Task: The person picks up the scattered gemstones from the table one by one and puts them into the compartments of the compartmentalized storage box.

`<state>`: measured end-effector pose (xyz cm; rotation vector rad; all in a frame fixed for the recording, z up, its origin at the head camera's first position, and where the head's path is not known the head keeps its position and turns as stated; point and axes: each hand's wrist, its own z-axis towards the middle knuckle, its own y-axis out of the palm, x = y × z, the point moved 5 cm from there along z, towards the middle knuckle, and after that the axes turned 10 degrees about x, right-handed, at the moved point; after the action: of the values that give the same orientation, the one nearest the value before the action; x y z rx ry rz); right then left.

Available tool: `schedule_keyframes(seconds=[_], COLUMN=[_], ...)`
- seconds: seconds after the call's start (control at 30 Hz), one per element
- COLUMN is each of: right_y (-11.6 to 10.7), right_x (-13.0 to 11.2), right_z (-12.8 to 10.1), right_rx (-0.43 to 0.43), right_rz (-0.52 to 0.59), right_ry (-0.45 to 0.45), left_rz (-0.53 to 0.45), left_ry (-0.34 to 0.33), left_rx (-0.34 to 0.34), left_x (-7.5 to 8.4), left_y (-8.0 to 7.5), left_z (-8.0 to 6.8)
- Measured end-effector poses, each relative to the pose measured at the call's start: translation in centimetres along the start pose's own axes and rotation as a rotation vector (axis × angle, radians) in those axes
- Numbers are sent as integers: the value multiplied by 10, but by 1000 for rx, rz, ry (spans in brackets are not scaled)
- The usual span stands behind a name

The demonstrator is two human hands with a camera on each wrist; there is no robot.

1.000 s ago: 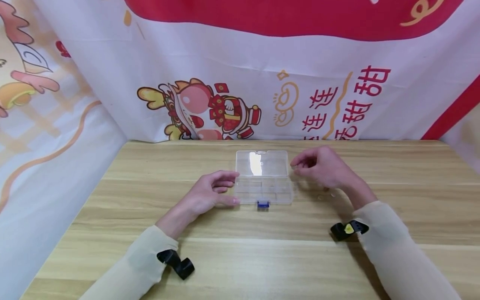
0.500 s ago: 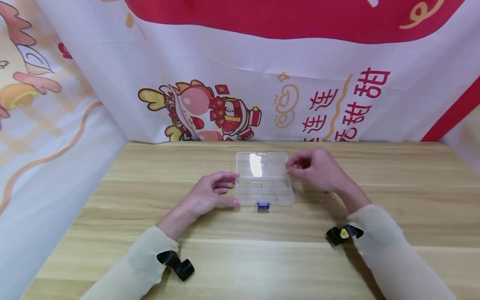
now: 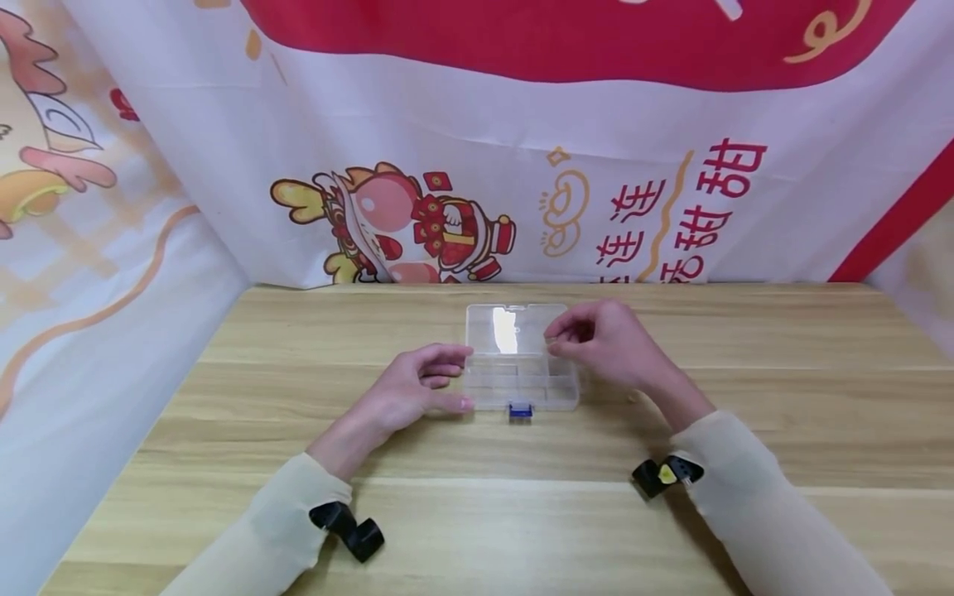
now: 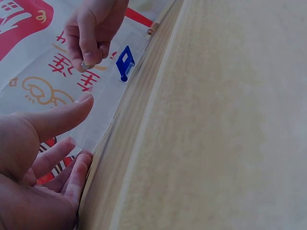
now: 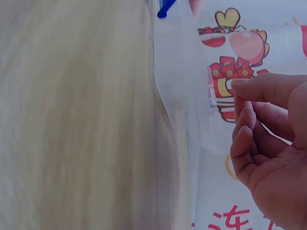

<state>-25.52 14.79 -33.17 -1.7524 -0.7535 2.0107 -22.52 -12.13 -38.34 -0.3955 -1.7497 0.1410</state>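
Note:
A clear plastic compartment box (image 3: 492,396) lies on the wooden table with its lid (image 3: 484,327) folded back and a blue latch (image 3: 520,410) at its front. The left hand (image 3: 413,382) rests against the box's left side, fingers loosely extended, thumb by the front corner. Over the right part of the box, near the hinge line, the right hand (image 3: 604,341) pinches something between thumb and forefinger. In the left wrist view that is a small shiny piece (image 4: 85,66); its kind I cannot tell. The right wrist view shows the other fingers curled under.
A few tiny loose pieces (image 3: 632,397) lie on the table (image 3: 477,513) to the right of the box, partly behind the right wrist. A printed cloth (image 3: 417,108) hangs along the table's back edge, with more cloth at the left.
The right hand has moved left from beside the box to above its right part, still pinching the small piece. The left hand and the box have stayed in place.

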Motion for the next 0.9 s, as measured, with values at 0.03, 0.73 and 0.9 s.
schedule_keyframes(seconds=[0.03, 0.73, 0.9], right_y=[1, 21, 24], right_x=[-1, -17, -20], right_z=[0, -4, -3], right_rx=[1, 28, 34], right_rz=[0, 7, 18], right_ry=[0, -6, -7], left_rz=[0, -17, -19], left_ry=[-1, -14, -14], left_rx=[1, 3, 1], left_x=[0, 0, 0], left_y=[0, 1, 1], left_z=[0, 0, 0])
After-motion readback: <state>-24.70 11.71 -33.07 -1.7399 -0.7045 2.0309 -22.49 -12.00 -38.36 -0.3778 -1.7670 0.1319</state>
